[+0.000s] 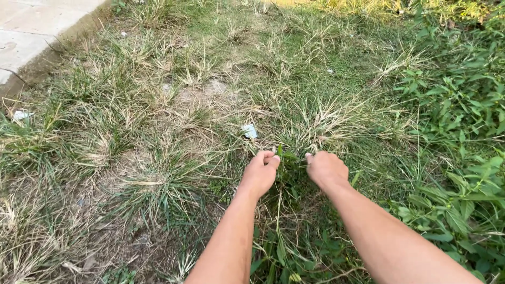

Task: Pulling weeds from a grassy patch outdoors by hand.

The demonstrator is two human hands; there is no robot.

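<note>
Both grips are curled shut: left hand (260, 172) and right hand (326, 169) pinch a small green leafy weed (288, 162) between them, amid patchy dry grass (158, 131).

concrete kerb (31, 37), pale litter scrap (249, 131), leafy weeds (463, 100)

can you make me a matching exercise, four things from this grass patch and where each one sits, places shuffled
Things:
1. left hand
2. concrete kerb
3. broad-leaved weeds
4. pale litter scrap

Places:
A. far left top corner
B. along the right edge
C. on the grass just beyond both hands
D. closed on a green weed tuft, facing the right hand

Pairs: 1-D, 2-A, 3-B, 4-C
</note>
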